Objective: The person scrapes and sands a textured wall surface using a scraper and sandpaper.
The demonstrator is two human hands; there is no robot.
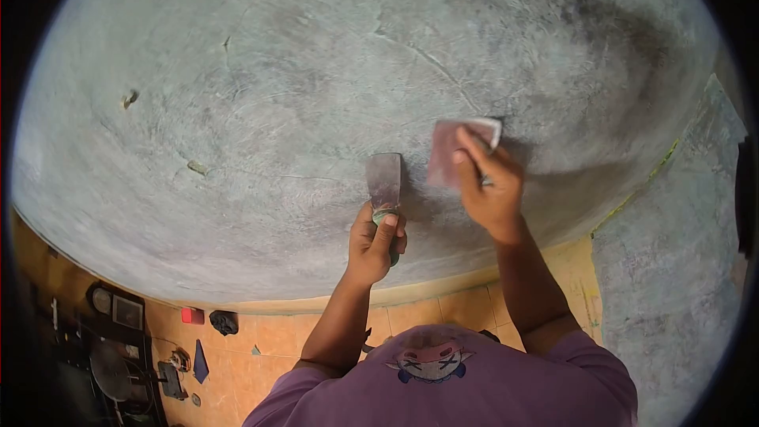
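Note:
My left hand [375,245] is wrapped round the green handle of a putty knife [385,176], its flat metal blade pointing up in front of the wall. To the right, my right hand [492,190] grips a folded sheet of reddish sandpaper [448,150] and holds it against the wall. A pale edge of the sheet curls up near the fingertips. Both hands are in front of a grey-green wall [277,111] with a rough, smeared surface. A raised crack line runs above the right hand.
Small holes [129,100] and a chipped spot [196,168] mark the wall on the left. An adjoining wall [664,269] stands at the right. On the orange tiled floor [269,336] lie a red box [192,315], a black bundle [224,322] and a dark blue cloth [201,361]. Dark equipment [111,368] stands at lower left.

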